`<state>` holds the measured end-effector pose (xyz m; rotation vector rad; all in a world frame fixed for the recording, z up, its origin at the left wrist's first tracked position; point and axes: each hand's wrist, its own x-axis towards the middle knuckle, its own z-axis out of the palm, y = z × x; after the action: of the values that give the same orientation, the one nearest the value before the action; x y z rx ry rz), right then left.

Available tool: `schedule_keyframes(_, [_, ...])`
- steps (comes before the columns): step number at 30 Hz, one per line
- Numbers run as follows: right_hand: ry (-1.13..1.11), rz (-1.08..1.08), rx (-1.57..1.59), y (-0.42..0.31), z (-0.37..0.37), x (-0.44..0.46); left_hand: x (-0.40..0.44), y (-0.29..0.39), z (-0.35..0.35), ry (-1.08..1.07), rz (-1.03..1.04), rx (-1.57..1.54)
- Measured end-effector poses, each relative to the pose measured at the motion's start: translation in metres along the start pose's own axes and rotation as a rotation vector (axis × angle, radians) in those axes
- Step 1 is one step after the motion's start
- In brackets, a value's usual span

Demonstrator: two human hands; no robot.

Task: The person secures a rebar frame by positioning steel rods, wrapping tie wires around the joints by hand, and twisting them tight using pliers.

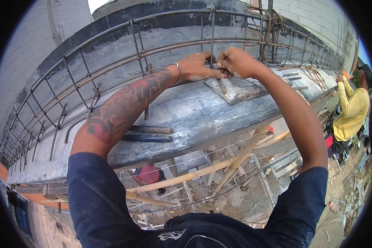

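My left hand (197,67), with a metal bracelet at the wrist, curls around the foot of an upright steel bar (213,37) in the rebar cage. Beside it, almost touching, my right hand (238,63) is closed in a pinch. Whatever thin thing lies between the fingertips is too small to make out. Just below the hands, a short rebar stub (222,86) sticks out over a cement-crusted piece (237,94) on the formwork board (190,109). Two dark tool handles (149,133) lie side by side under my left forearm; their other end is hidden.
Long horizontal bars (169,48) run along the wall. Past the board's edge is a drop, with bamboo poles (190,175), a taut string and rubble below. A person in a yellow shirt (351,107) stands at right; another in red (148,174) is lower down.
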<state>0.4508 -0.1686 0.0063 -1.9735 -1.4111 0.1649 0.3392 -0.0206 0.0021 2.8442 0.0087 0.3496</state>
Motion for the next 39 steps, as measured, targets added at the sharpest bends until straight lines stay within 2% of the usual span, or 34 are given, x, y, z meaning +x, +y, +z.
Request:
schedule_keyframes(2, [-0.015, 0.009, 0.004, 0.003, -0.001, 0.001, 0.001, 0.0, 0.0, 0.004, -0.001, -0.009])
schedule_keyframes(5, [0.033, 0.048, 0.062, 0.01, 0.005, 0.0, -0.002, -0.003, 0.001, -0.105, -0.059, -0.084])
schedule_keyframes(7, [0.071, -0.005, -0.121, 0.016, 0.004, 0.004, -0.002, -0.002, 0.001, -0.097, -0.066, -0.057])
schedule_keyframes(11, [0.068, 0.046, -0.123, 0.008, 0.009, 0.001, -0.003, -0.004, 0.004, -0.142, -0.006, -0.081])
schedule_keyframes(17, [0.068, 0.135, -0.127, -0.006, 0.009, 0.002, -0.012, -0.004, 0.012, 0.036, -0.049, -0.146])
schedule_keyframes(19, [0.08, 0.035, -0.353, -0.009, 0.006, 0.005, -0.012, -0.003, 0.006, -0.041, -0.03, -0.117])
schedule_keyframes(26, [0.072, -0.122, -0.476, -0.013, 0.002, 0.003, -0.017, -0.007, 0.01, 0.03, 0.008, -0.14])
schedule_keyframes(28, [0.076, -0.235, -0.554, -0.015, 0.0, -0.004, -0.016, -0.006, 0.009, -0.027, -0.013, -0.116])
schedule_keyframes(31, [0.126, -0.277, -0.6, -0.018, -0.001, -0.012, -0.014, -0.013, 0.017, 0.095, 0.034, -0.142])
schedule_keyframes(35, [0.154, -0.32, -0.548, -0.003, 0.001, -0.01, -0.014, -0.012, 0.013, 0.015, 0.037, -0.133])
schedule_keyframes(37, [0.101, -0.146, -0.276, -0.001, 0.001, -0.011, -0.017, -0.014, 0.016, 0.093, 0.119, -0.088])
schedule_keyframes(39, [0.091, -0.132, -0.235, 0.004, 0.002, -0.01, -0.019, -0.011, 0.017, 0.139, 0.137, -0.042])
